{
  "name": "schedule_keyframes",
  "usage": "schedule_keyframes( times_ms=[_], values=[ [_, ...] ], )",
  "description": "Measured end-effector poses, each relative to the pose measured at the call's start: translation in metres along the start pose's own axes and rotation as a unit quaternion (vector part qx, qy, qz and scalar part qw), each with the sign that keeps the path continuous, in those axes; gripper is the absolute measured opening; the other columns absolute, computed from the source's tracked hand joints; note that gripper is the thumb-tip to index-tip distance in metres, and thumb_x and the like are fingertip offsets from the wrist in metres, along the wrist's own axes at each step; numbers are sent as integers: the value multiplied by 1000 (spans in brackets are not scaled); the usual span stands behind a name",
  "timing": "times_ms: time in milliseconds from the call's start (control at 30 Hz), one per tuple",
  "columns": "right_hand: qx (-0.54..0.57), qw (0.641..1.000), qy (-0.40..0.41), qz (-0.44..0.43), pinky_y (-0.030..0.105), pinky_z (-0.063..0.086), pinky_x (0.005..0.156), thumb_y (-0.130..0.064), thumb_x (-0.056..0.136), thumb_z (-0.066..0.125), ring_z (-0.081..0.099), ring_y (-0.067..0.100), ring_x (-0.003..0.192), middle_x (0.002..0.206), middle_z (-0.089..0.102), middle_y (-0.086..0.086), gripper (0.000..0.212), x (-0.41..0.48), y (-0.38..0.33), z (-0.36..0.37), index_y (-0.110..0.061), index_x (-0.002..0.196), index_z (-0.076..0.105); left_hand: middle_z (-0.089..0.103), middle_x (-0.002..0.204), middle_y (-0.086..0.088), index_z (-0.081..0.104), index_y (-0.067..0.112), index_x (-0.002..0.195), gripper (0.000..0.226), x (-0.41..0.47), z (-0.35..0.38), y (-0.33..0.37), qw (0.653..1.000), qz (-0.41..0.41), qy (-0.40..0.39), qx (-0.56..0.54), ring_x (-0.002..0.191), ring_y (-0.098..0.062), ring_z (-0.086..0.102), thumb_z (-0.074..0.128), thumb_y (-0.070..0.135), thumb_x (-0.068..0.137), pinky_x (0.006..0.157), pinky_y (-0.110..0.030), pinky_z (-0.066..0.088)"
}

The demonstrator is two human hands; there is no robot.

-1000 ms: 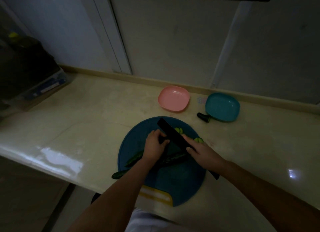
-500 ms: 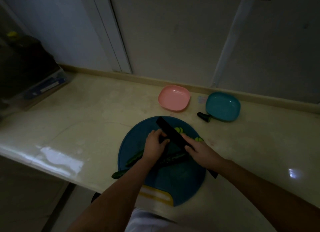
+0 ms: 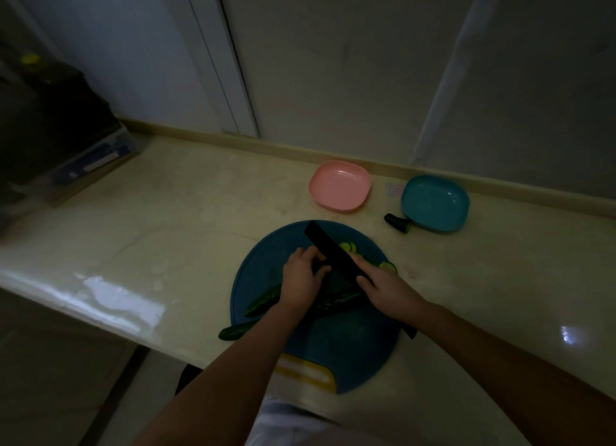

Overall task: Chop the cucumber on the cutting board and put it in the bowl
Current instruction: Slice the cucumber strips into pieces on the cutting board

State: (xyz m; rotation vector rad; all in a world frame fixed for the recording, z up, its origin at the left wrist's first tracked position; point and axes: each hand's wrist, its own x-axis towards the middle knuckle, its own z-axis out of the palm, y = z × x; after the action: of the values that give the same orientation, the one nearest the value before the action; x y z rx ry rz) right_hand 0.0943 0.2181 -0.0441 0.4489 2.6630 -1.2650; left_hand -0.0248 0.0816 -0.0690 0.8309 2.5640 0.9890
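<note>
At the near edge of the countertop (image 3: 186, 232), a round blue cutting board (image 3: 353, 342) lies flat, and its yellow grip end sticks out past that edge. The cucumber (image 3: 261, 301) lies crosswise on the board's middle, dark green and long. Its left part shows beyond the left hand (image 3: 300, 280), while the rest runs under both hands. A second green length (image 3: 233, 331) pokes off the board's left rim toward the counter's near edge.

The left hand sits on top of the cucumber with fingers curled down over it, knuckles against the flat of the knife (image 3: 328, 250). The right hand (image 3: 390, 290) is wrapped around the knife's handle just right of the cucumber. The dark butt end shows behind the wrist, and the matte black blade angles away toward the board's far rim. A few pale round slices (image 3: 348, 246) lie on the board just right of the blade.

Near the counter's far edge stand a pink bowl (image 3: 340, 185) and, right of it, a teal bowl (image 3: 435, 202). Both are shallow, smooth and rounded-square. A short cucumber stub (image 3: 396, 223) lies just beside the teal bowl's near-left corner.

The countertop is glossy cream stone with light glare patches. A dark box (image 3: 50, 129) fills its far-left corner, and pale panelled walls rise behind in dim light.
</note>
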Motion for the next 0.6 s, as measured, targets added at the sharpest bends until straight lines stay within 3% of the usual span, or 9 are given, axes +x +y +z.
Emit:
schedule_keyframes(
  times_ms=[167, 333, 600],
  values=[
    [24, 1000, 1, 0, 22, 29, 108, -19, 99, 39, 35, 10, 132, 146, 36, -8, 54, -6, 3, -2, -32, 147, 18, 48, 88, 4, 58, 13, 90, 15, 1, -4, -2, 1000, -3, -8, -22, 86, -16, 51, 68, 20, 82, 74, -30, 40],
    [38, 999, 3, -9, 13, 25, 102, -17, 99, 39, 32, 0, 126, 136, 31, -18, 54, -12, -2, -4, -32, 146, 17, 47, 85, 5, 59, 12, 89, 14, 0, -4, -1, 1000, -6, 5, -30, 81, -11, 48, 69, 18, 81, 66, -21, 31],
    [38, 999, 4, -14, 13, 24, 100, -18, 99, 38, 32, -2, 124, 136, 31, -19, 53, -15, -2, -2, -31, 147, 17, 49, 85, 3, 58, 11, 87, 15, -1, -5, 1, 999, -14, 13, -44, 80, -12, 49, 70, 17, 81, 63, -19, 29]
  ],
)
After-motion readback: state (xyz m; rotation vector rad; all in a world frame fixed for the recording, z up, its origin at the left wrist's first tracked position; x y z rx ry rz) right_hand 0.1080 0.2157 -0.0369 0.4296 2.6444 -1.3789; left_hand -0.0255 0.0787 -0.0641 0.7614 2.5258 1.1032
